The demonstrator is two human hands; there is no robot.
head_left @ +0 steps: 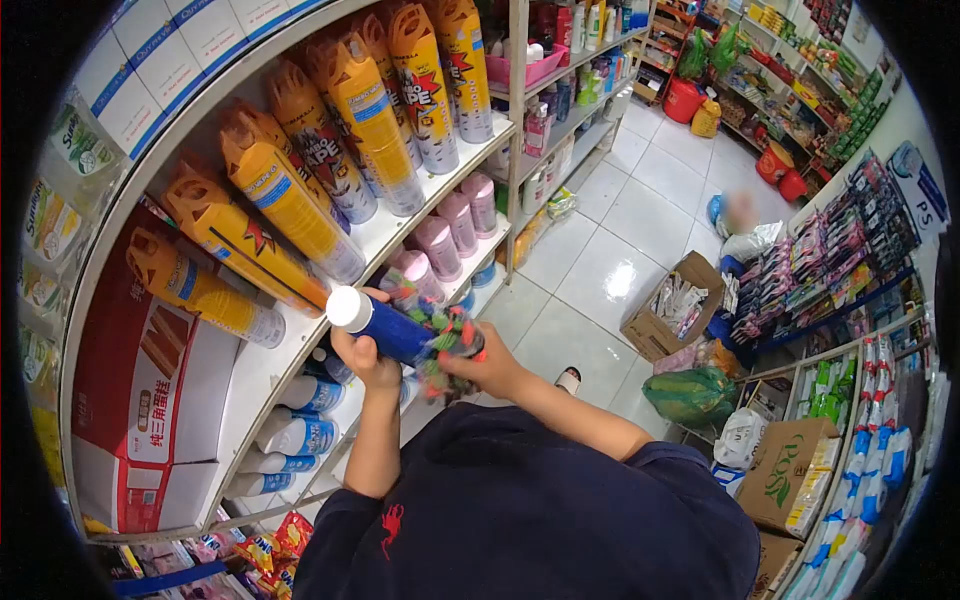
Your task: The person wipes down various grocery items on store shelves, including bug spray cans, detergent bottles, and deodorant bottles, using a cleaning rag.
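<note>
- Gripping the blue can [395,332] near its white cap [349,309]: left hand [366,356], fingers curled round; can held just in front of the white shelf [263,374]
- Right hand [492,368]: grasping a multicoloured cloth [433,314], blurred, about the can's other end
- Yellow spray cans [287,207]: standing on the shelf's upper level
- Pink containers [437,247]: on the shelf's level below

Def looked like a small shop: rows of Jumbo Vape spray cans [385,130], Omo packets [292,535], hanging display rack [820,270].
</note>
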